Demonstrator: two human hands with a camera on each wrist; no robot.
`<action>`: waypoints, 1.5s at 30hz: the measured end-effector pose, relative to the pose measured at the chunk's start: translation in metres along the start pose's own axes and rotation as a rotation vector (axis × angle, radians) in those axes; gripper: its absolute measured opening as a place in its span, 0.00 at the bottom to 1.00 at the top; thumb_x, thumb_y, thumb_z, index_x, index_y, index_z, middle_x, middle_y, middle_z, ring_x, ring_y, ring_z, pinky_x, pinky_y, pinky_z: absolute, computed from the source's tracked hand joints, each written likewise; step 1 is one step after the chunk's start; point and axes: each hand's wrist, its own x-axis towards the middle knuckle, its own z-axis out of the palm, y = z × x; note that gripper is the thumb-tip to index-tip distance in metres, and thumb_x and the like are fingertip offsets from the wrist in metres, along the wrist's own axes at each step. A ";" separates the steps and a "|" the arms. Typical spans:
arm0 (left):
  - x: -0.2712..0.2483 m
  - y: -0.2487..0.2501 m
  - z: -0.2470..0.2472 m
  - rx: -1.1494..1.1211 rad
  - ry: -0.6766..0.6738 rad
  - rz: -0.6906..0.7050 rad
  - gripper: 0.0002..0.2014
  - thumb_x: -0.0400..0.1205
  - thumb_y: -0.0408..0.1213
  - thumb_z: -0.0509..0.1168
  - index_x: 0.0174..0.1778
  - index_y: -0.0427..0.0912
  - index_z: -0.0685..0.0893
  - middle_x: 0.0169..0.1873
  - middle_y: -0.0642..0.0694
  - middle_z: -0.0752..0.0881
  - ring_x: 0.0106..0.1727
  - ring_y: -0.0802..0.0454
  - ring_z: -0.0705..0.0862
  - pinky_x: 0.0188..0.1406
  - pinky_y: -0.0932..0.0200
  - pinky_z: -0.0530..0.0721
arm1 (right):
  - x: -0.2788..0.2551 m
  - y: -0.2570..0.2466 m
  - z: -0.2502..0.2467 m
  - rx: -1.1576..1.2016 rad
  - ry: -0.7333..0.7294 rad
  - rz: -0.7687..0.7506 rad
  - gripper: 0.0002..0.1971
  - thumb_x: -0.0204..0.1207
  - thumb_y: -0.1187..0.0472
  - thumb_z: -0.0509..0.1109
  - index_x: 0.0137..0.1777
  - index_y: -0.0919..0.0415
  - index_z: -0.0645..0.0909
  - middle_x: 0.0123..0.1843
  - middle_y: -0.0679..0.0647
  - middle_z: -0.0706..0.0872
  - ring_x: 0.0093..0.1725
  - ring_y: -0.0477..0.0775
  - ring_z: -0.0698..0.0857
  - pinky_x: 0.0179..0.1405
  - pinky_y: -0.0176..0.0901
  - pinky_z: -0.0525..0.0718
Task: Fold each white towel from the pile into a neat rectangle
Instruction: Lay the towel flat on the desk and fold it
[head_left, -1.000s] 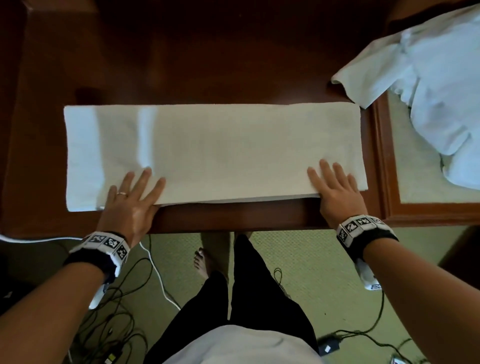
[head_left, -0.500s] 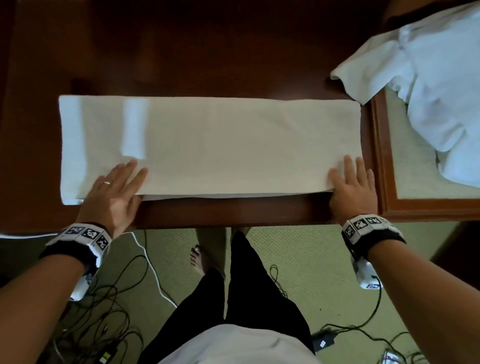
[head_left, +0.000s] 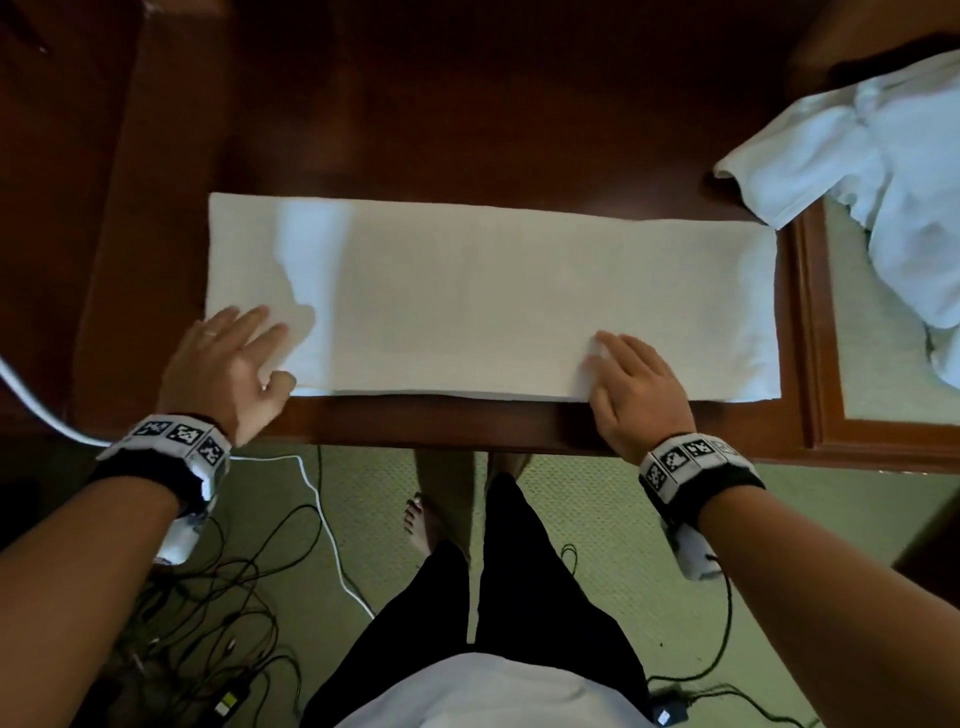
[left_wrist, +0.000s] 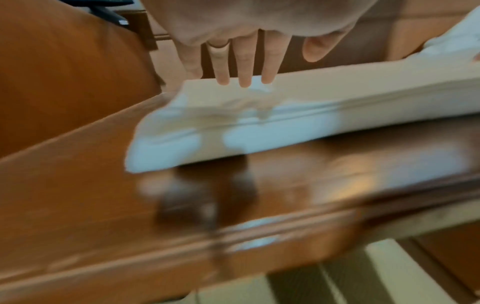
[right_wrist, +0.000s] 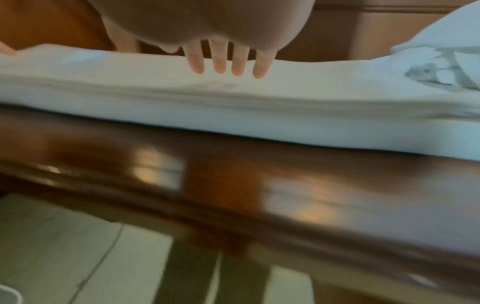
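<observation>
Eight straight fingers (head_left: 270, 332) on towel (head_left: 493, 296)

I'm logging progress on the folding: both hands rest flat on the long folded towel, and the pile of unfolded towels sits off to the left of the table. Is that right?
Not quite. The pile of unfolded towels lies to the right, not the left, as the head view shows. The rest holds: the left hand and right hand rest flat on the long folded towel.

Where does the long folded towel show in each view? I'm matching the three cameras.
Head: folded towel across mid-frame on the table.
Left wrist: towel's left end, under the left hand fingers.
Right wrist: white band below the right hand fingers.
Shared landmark: the table's near edge.
</observation>
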 end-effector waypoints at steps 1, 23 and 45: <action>0.006 0.013 -0.001 -0.033 0.030 0.008 0.32 0.79 0.52 0.52 0.75 0.39 0.81 0.78 0.36 0.76 0.77 0.32 0.73 0.76 0.32 0.70 | 0.014 -0.013 0.001 0.014 0.026 0.017 0.22 0.80 0.54 0.55 0.65 0.64 0.82 0.75 0.64 0.79 0.72 0.71 0.76 0.68 0.64 0.78; 0.078 0.141 0.036 -0.005 -0.158 -0.040 0.39 0.80 0.71 0.37 0.87 0.62 0.40 0.89 0.48 0.39 0.88 0.36 0.41 0.82 0.26 0.45 | 0.104 -0.058 0.033 -0.160 -0.222 -0.036 0.35 0.84 0.33 0.46 0.88 0.43 0.48 0.90 0.55 0.41 0.87 0.66 0.41 0.83 0.68 0.47; 0.088 0.135 0.043 0.022 -0.131 -0.110 0.40 0.79 0.76 0.36 0.87 0.64 0.42 0.89 0.49 0.40 0.88 0.36 0.42 0.80 0.22 0.47 | 0.003 0.122 -0.023 0.026 0.050 0.631 0.26 0.85 0.49 0.51 0.81 0.53 0.68 0.83 0.66 0.64 0.79 0.73 0.63 0.78 0.60 0.61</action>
